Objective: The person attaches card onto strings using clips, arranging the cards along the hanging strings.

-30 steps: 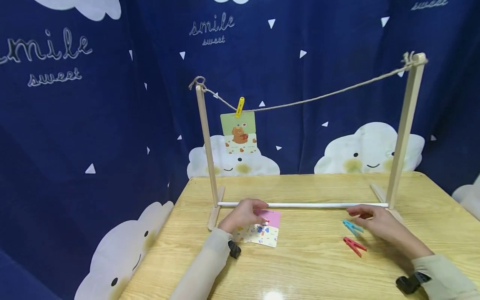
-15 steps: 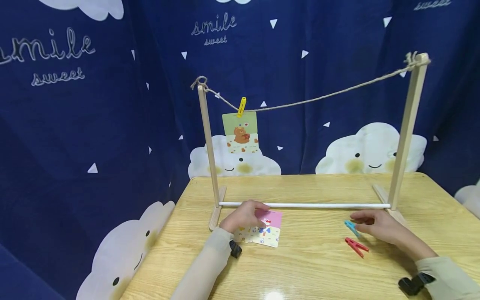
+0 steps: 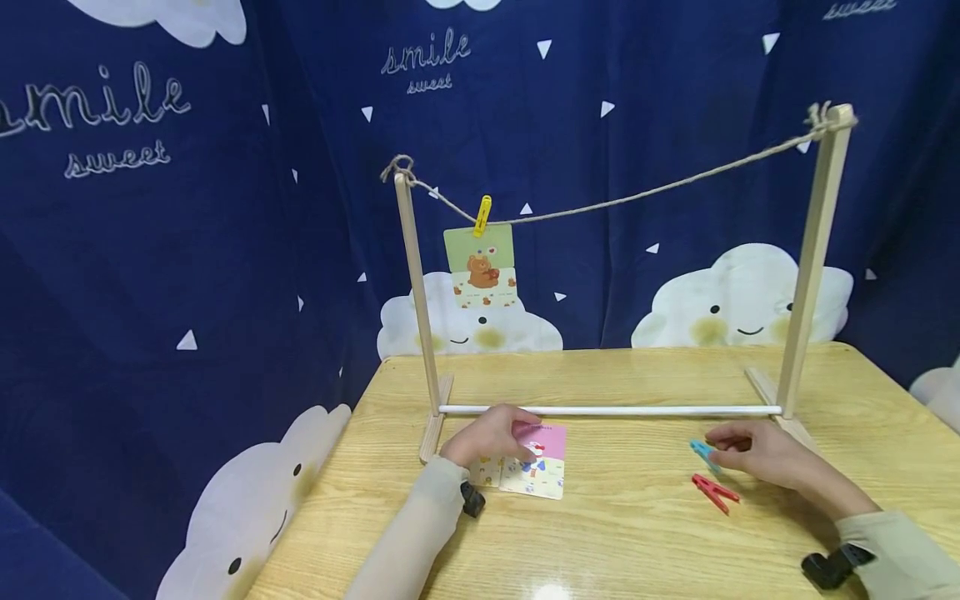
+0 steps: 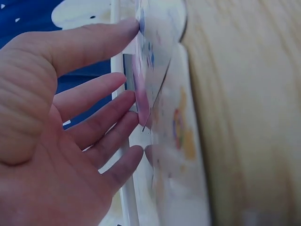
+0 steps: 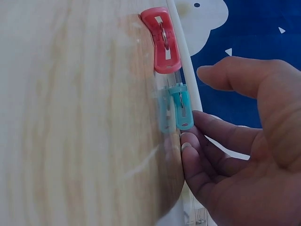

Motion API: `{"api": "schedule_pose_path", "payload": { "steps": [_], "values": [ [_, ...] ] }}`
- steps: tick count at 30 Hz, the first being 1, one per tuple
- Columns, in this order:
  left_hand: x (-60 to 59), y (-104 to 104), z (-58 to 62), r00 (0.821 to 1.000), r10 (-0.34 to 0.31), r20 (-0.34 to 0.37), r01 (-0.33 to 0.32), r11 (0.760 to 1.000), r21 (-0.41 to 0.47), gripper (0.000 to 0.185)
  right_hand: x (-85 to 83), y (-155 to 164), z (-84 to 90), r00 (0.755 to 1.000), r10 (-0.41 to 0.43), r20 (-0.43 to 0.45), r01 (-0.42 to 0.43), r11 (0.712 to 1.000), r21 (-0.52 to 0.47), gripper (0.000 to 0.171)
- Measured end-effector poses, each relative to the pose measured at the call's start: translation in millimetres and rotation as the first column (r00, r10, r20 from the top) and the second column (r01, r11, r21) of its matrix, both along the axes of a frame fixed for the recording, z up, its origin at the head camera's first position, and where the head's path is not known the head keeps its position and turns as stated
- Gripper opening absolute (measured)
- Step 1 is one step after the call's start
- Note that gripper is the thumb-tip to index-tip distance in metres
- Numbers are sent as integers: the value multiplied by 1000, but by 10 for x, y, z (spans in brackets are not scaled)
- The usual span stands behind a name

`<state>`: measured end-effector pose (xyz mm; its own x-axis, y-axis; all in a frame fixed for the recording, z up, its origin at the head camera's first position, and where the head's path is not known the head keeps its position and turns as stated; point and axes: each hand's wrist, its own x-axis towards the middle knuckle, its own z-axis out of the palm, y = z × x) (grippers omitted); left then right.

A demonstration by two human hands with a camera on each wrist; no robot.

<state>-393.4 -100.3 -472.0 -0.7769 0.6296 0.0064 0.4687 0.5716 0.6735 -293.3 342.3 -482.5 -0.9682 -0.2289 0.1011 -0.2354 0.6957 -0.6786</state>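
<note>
My left hand (image 3: pixel 491 437) lies over the pink-and-white picture card (image 3: pixel 551 471), its thumb tip and fingertips right at the card's surface. In the left wrist view, that hand (image 4: pixel 70 122) has its fingers spread, the thumb apart from them. A second card (image 4: pixel 176 127), cream with small prints, lies partly under the pink one. On the right, my right hand (image 3: pixel 757 454) reaches to a blue clothespin (image 3: pixel 703 453). The right wrist view has its index fingertip at the end of the blue clothespin (image 5: pixel 184 108), while the thumb stands off. Nearer me lies a red clothespin (image 3: pixel 715 492).
A wooden frame (image 3: pixel 812 258) with a white crossbar (image 3: pixel 622 411) stands across the table (image 3: pixel 615 533). Twine (image 3: pixel 645 194) is strung between its posts. A yellow clothespin (image 3: pixel 482 216) holds a bear card (image 3: pixel 482 271) on the twine. Behind hangs a blue curtain (image 3: pixel 600 67).
My right hand has come down slightly beside the blue clothespin. Under my left hand, the pink card has shifted a little toward me.
</note>
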Motion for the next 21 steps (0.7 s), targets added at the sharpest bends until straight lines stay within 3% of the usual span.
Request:
{"api": "schedule_pose_path", "payload": {
  "steps": [7,14,21],
  "values": [
    [-3,-2,-11,998,-40,-42,38,999,-36,64,1,6,-17,1000,-12,20,12,1000,10,44],
    [10,-10,-16,1000,-3,2,3,999,-35,71,-4,-8,-30,1000,-24,11,24,1000,14,43],
    [2,-16,-3,1000,-3,-11,3,999,-40,72,-21,-20,-23,999,-35,2,35,999,30,43]
  ]
}}
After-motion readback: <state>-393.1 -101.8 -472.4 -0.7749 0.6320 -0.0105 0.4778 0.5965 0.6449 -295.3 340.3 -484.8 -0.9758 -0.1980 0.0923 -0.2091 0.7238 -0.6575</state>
